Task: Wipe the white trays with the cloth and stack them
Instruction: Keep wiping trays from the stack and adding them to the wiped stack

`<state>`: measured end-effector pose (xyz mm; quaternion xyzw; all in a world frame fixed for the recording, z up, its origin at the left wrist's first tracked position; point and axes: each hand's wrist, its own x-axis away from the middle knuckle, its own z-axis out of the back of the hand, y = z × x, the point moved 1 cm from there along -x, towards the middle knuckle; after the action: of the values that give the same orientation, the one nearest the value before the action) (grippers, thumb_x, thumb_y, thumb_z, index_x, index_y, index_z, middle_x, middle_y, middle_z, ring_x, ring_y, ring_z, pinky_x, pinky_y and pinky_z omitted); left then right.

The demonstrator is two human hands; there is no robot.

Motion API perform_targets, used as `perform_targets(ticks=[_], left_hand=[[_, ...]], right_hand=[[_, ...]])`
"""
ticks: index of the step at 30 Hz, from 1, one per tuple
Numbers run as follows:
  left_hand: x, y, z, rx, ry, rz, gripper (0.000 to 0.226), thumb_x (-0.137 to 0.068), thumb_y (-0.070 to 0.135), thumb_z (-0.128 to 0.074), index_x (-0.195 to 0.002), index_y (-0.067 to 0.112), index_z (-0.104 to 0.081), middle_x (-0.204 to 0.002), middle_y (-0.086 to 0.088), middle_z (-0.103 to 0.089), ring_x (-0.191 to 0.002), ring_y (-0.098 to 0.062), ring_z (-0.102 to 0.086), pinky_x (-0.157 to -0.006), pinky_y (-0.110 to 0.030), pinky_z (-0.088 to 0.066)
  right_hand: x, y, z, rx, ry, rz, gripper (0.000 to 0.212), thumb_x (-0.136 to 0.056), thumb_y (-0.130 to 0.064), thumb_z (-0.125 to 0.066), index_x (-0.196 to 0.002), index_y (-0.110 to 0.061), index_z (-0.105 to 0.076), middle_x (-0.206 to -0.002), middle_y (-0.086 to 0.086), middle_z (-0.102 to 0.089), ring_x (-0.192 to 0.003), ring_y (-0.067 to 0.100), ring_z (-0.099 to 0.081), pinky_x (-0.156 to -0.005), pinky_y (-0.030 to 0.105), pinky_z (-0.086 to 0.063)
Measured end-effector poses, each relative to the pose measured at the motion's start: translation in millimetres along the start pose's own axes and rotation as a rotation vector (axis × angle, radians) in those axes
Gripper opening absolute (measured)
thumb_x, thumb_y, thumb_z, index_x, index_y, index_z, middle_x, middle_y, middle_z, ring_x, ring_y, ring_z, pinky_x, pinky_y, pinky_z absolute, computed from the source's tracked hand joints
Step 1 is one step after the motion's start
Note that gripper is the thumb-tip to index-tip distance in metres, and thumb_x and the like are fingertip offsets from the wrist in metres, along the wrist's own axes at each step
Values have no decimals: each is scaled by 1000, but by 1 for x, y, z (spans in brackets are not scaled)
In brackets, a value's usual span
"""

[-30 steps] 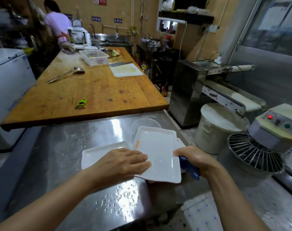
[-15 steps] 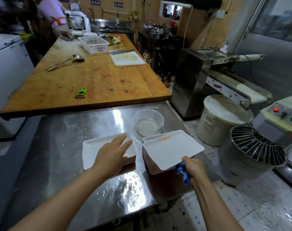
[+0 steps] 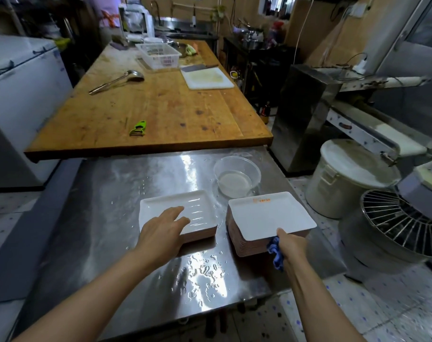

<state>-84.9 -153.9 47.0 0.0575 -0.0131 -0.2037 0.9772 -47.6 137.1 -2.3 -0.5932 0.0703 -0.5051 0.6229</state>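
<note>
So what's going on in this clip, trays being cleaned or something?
Yes. A person stands at a wet steel table with two stacks of white trays. The right hand grips a blue cloth and the near edge of the top tray on the taller right stack. The left hand rests flat, fingers straight, on the wet top tray of the shorter left stack. A clear bowl holding some water sits just behind the stacks.

Wet steel table point(image 3: 126, 243) abuts wooden worktable point(image 3: 160, 112); speckled tile floor point(image 3: 394, 312).
</note>
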Motion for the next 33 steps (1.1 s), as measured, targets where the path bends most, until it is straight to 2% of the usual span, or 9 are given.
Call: perform_targets(ticks=[8, 12, 15, 17, 21, 24, 27, 30, 33], left_hand=[[4, -14, -4, -14, -4, 36, 39, -91, 27, -51, -130, 33, -48, -153, 7, -28, -138, -12, -28, -90, -32, -44], [5, -24, -5, 24, 9, 62, 40, -91, 30, -51, -131, 31, -49, -152, 6, -31, -138, -14, -31, -92, -36, -44], [6, -34, -6, 53, 0, 113, 45, -91, 31, -51, -135, 30, -44, -151, 6, -31, -137, -16, -33, -96, -36, -43], [8, -42, -8, 64, -5, 153, 49, -91, 33, -52, -138, 29, -39, -150, 6, -33, -134, -17, -37, -96, -36, -43], [12, -62, -15, 111, -26, 235, 57, -89, 32, -54, -142, 25, -33, -144, 7, -39, -128, -19, -43, -95, -37, -44], [11, -76, -22, 147, -52, 321, 58, -89, 30, -52, -142, 21, -30, -141, 4, -41, -125, -20, -44, -94, -37, -43], [8, -86, -28, 223, -57, 397, 54, -87, 27, -54, -136, 20, -34, -134, 1, -47, -121, -22, -46, -91, -39, -45], [2, -90, -36, 280, -97, 461, 52, -87, 27, -54, -134, 19, -33, -130, -1, -49, -118, -24, -48, -90, -40, -46], [-5, -91, -43, 311, -164, 504, 49, -90, 26, -50, -134, 15, -32, -127, -7, -50, -112, -27, -52, -87, -40, -46]], right_hand=[[0, 8, 0, 128, -1, 9, 45, -87, -41, -55, -56, -9, -55, -54, 14, -61, -45, 24, -50, -56, 32, -43], [35, -9, -13, 35, -45, 105, 37, -89, -31, -54, -62, -5, -60, -60, 14, -66, -42, 22, -52, -50, 32, -44], [69, -26, -35, 16, -176, 224, 37, -92, -33, -52, -72, -4, -63, -47, 7, -62, -33, 20, -51, -42, 24, -43], [88, -34, -57, 52, -278, 289, 35, -92, -37, -52, -74, -9, -63, -56, 6, -65, -44, 23, -56, -46, 24, -43], [104, -39, -100, 250, -458, 402, 3, -79, -24, -59, -78, -21, -57, -74, 12, -64, -68, 36, -65, -59, 37, -48], [102, -40, -127, 469, -487, 559, 19, -76, -13, -55, -93, -22, -57, -92, 10, -63, -70, 20, -66, -62, 31, -51], [91, -33, -152, 621, -431, 672, 40, -80, -4, -52, -119, -8, -46, -116, 11, -51, -108, 28, -51, -89, 33, -40], [83, -20, -166, 1031, -345, 771, 49, -86, -19, -53, -133, -14, -39, -142, 14, -34, -132, 33, -31, -110, 38, -23], [79, -11, -167, 1120, -216, 956, 42, -88, -25, -53, -128, -15, -47, -145, 15, -27, -130, 30, -30, -105, 35, -27]])
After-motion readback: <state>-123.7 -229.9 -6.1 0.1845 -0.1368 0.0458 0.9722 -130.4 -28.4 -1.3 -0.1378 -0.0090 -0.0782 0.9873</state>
